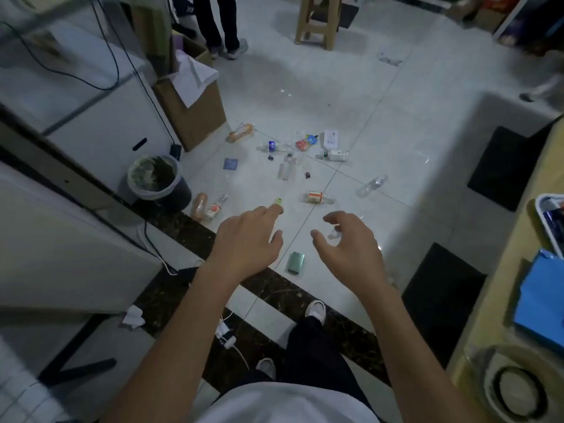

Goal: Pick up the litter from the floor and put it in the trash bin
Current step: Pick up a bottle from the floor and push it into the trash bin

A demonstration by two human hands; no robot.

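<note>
Nothing's picked up yet: left hand [247, 239] and right hand [345, 242] hang spread and empty over scattered plastic bottles and wrappers [293, 157] on the white tile. Black round trash bin [157, 181] stands left; I'd bend for the flat green packet [295, 262] first.

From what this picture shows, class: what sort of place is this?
Probably a small shop or storeroom: a tiled floor strewn with bottles, a cardboard box, and a wooden stool.

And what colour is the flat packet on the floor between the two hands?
The flat packet is muted green, seen best in the head view.
</note>
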